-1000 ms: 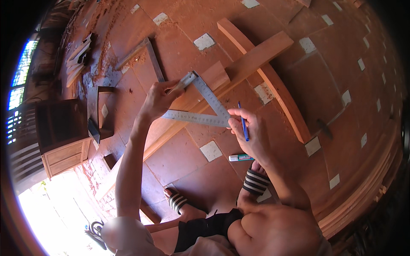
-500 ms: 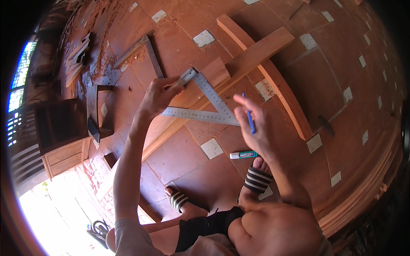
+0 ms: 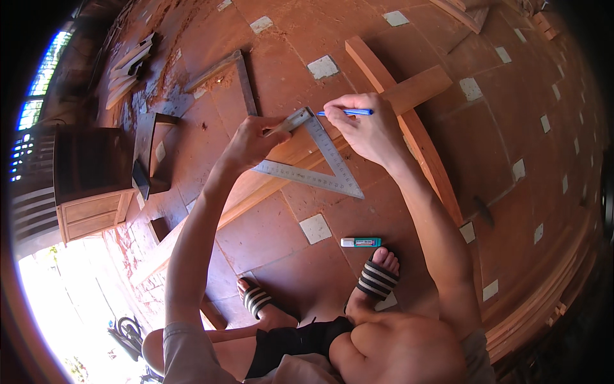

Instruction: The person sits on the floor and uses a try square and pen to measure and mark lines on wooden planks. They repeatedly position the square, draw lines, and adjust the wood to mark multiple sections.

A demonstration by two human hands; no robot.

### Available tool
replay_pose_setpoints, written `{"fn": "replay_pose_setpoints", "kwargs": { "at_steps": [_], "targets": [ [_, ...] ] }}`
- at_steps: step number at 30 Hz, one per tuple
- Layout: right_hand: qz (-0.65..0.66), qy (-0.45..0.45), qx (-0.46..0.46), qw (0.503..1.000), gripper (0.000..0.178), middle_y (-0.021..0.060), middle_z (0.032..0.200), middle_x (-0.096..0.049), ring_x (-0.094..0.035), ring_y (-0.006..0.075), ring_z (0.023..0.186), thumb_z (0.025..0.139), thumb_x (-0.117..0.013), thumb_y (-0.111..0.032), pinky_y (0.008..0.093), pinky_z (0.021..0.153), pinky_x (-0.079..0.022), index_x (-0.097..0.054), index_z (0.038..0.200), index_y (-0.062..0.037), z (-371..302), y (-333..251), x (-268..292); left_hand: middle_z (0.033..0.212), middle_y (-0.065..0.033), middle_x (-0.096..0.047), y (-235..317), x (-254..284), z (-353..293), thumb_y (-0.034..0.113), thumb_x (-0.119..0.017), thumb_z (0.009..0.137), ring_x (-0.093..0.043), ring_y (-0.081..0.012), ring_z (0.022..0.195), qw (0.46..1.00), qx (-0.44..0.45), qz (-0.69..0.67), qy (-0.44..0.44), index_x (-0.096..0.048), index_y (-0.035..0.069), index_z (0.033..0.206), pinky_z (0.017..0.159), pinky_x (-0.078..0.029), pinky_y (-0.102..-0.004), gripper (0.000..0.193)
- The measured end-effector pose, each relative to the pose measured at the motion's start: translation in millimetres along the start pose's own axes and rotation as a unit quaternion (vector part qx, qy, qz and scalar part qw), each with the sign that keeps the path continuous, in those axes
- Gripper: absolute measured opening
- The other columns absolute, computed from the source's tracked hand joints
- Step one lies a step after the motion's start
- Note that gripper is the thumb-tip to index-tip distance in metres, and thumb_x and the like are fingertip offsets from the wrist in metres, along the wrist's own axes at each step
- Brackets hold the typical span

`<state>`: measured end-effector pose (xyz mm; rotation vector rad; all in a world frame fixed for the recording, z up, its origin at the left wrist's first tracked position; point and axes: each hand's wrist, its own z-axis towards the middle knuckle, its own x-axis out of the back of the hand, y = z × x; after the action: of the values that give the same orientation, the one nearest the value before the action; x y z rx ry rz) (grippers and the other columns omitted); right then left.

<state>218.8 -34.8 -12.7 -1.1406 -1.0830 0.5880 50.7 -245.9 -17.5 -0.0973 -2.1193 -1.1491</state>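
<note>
My left hand (image 3: 253, 142) grips the thick stock of a metal triangular square (image 3: 332, 155), which lies across a long wooden board (image 3: 249, 197). Its graduated arms spread to the right and toward me. In my right hand (image 3: 369, 130), a blue pen (image 3: 350, 112) is pinched between thumb and fingers. The pen's tip is at the square's far corner, over the wood; whether it touches cannot be made out. Behind my right hand the board's far end (image 3: 423, 88) crosses a curved timber (image 3: 436, 171) on the floor.
A white and green tube (image 3: 361, 242) lies on the tiled floor by my right sandal (image 3: 378, 279). At the left stands a wooden cabinet (image 3: 94, 216). An angled wooden frame (image 3: 243, 80) is beyond my left hand. Long planks (image 3: 543, 307) are stacked at the right.
My right hand has moved up and left with the pen, from the square's near corner to its far one. The pen has turned from upright to nearly level. My left hand keeps its grip.
</note>
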Motion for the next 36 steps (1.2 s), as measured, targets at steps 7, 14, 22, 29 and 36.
{"fn": "replay_pose_setpoints", "kwargs": {
  "at_steps": [7, 14, 22, 29, 36],
  "targets": [
    [-0.026, -0.007, 0.033, 0.999, 0.021, 0.0176, 0.085, -0.078, -0.076, 0.0266, 0.076, 0.097, -0.072, -0.018, 0.0378, 0.071, -0.059, -0.081, 0.103, -0.0005, -8.2, -2.0, 1.8, 0.089, -0.0061, -0.072, -0.7, -0.8, 1.0, 0.023, -0.075, 0.095, -0.062, -0.0096, 0.084, 1.000, -0.007, 0.016, 0.008, -0.072, 0.000, 0.132, 0.078, -0.052, -0.0330, 0.043],
    [-0.080, -0.052, -0.001, 0.995, 0.018, 0.0200, 0.086, -0.078, -0.077, 0.0333, 0.075, 0.094, -0.071, -0.017, 0.0416, 0.073, -0.061, -0.082, 0.096, -0.0018, -34.8, -18.4, 23.4, 0.094, -0.0125, -0.077, -9.3, -2.6, 3.9, 0.024, -0.075, 0.095, -0.068, -0.0123, 0.089, 1.000, -0.026, 0.003, 0.010, -0.072, 0.000, 0.132, 0.085, -0.055, -0.0347, 0.044],
    [-0.084, -0.038, 0.028, 0.995, 0.027, 0.0130, 0.093, -0.081, -0.076, 0.0187, 0.081, 0.099, -0.075, -0.025, 0.0317, 0.075, -0.058, -0.080, 0.108, -0.0001, 13.1, -9.3, 18.0, 0.096, -0.0108, -0.077, -5.2, -0.3, 3.2, 0.026, -0.074, 0.094, -0.067, -0.0123, 0.091, 0.999, -0.026, 0.019, -0.001, -0.073, 0.002, 0.131, 0.086, -0.054, -0.0353, 0.044],
    [-0.044, -0.046, 0.033, 0.997, 0.023, 0.0201, 0.087, -0.078, -0.078, 0.0326, 0.079, 0.096, -0.075, -0.024, 0.0403, 0.075, -0.060, -0.083, 0.100, -0.0029, -17.7, -4.0, 13.4, 0.090, -0.0076, -0.075, -13.2, -2.4, 4.4, 0.026, -0.075, 0.094, -0.064, -0.0114, 0.088, 0.999, -0.038, 0.004, 0.009, -0.073, 0.002, 0.130, 0.082, -0.054, -0.0353, 0.043],
    [0.025, -0.043, -0.117, 0.992, 0.043, 0.0177, 0.082, -0.077, -0.076, 0.0243, 0.076, 0.103, -0.065, -0.039, 0.0386, 0.071, -0.056, -0.079, 0.097, 0.0013, -62.2, 3.5, 21.2, 0.089, -0.0055, -0.073, -3.1, 4.4, 2.7, 0.017, -0.075, 0.096, -0.063, -0.0098, 0.087, 0.999, -0.051, -0.006, 0.005, -0.071, 0.001, 0.132, 0.080, -0.053, -0.0318, 0.041]
  ]
}}
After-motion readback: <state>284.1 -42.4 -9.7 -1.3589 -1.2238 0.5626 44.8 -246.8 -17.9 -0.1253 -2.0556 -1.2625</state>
